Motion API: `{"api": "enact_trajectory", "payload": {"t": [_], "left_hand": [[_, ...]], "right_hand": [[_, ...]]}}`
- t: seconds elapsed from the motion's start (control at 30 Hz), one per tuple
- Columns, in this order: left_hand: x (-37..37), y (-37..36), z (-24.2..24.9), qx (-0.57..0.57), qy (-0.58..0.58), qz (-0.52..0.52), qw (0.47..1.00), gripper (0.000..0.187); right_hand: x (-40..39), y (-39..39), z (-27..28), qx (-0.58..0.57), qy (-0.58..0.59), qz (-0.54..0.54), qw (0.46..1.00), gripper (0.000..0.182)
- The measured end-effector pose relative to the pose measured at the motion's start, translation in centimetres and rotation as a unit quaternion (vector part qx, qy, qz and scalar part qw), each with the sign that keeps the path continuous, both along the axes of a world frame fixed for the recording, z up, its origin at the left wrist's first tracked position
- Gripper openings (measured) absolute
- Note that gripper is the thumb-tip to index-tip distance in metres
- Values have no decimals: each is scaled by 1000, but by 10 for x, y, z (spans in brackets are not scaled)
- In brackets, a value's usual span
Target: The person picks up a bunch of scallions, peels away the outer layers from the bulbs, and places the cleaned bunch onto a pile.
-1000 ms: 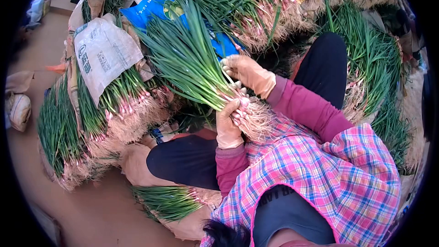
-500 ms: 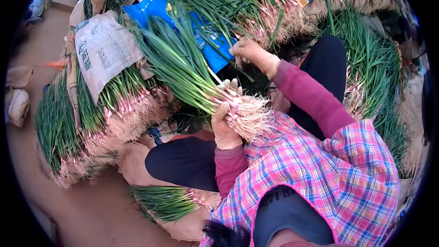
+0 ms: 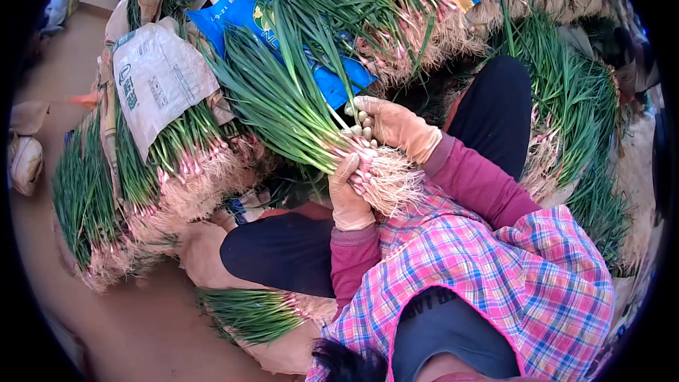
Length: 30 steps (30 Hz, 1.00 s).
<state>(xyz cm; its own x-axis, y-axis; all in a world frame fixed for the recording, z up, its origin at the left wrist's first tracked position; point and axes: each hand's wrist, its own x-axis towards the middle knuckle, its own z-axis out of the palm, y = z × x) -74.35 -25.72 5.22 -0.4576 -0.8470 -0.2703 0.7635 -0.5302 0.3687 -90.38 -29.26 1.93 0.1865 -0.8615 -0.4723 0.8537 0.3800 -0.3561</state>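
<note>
My left hand (image 3: pixel 349 197), in a tan glove, grips a thick bunch of green onions (image 3: pixel 290 106) just above its pale hairy roots (image 3: pixel 392 180). The green leaves fan up and to the left. My right hand (image 3: pixel 391 124), also gloved, lies against the top of the same bunch near the roots, its fingers pressing a few stalks onto it. Both hands sit over my lap, between my dark trouser legs.
Tied onion bundles wrapped in sacking (image 3: pixel 159 81) lie stacked at the left. More loose onions (image 3: pixel 396 7) on a blue bag (image 3: pixel 247 10) fill the top, and another heap (image 3: pixel 587 113) lies at the right. A small bundle (image 3: pixel 254 311) rests by my left knee on the brown floor (image 3: pixel 106 325).
My right hand reached up to the pile behind the bunch half a second ago, then came back down with a few stalks onto the bunch. My left hand kept its grip.
</note>
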Motion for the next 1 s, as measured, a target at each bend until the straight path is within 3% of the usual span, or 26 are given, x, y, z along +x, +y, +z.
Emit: {"api": "enact_trajectory", "payload": {"t": [0.07,0.13,0.17,0.2,0.23,0.27,0.3,0.33,0.37,0.43,0.5,0.53,0.57,0.63,0.73,0.77,0.83,1.0], "left_hand": [[1,3,-1,-4,-39,-1,999,56],[4,4,-3,-30,0,-3,1000,55],[3,4,2,-56,45,0,997,54],[4,6,9,-60,17,10,998,55],[4,8,18,-57,18,26,998,54],[7,6,19,-47,21,30,998,54],[8,4,20,-37,25,36,998,53],[8,7,30,-5,38,42,998,55],[8,5,26,-2,40,47,998,55],[11,-1,14,-25,66,15,997,63],[25,0,0,-15,120,-27,992,66],[32,1,5,-17,101,1,995,65],[38,-2,11,-20,82,28,996,64],[34,-5,33,-63,207,32,976,67],[37,-12,43,-75,121,16,990,60],[30,-10,33,-68,98,62,991,62],[31,-7,24,-56,107,-15,993,66],[-3,3,26,-35,27,12,999,62]], "right_hand": [[7,3,-6,-9,6,-13,1000,15],[8,-5,-20,20,-142,-91,986,14],[-5,-15,-26,40,-310,-111,943,15],[-8,-15,-32,31,-59,-120,991,16],[-10,-15,-26,20,196,-123,973,16],[-6,-9,-18,-44,371,46,926,17],[-3,-10,-18,-24,466,199,862,16],[-8,-15,-17,-76,697,112,704,18],[-15,-25,-15,-125,865,15,485,23],[-44,-69,-6,-31,873,-72,481,32],[-65,-98,-38,-30,876,116,467,32],[-66,-99,-36,-76,845,95,521,29],[-56,-91,-6,-65,717,118,684,28],[-59,-66,28,-144,456,125,869,28],[-80,-28,16,-110,263,122,951,29],[-83,-13,19,-96,183,99,973,26],[-86,13,29,-88,191,33,977,24],[-54,31,33,-141,188,63,970,24]]}}
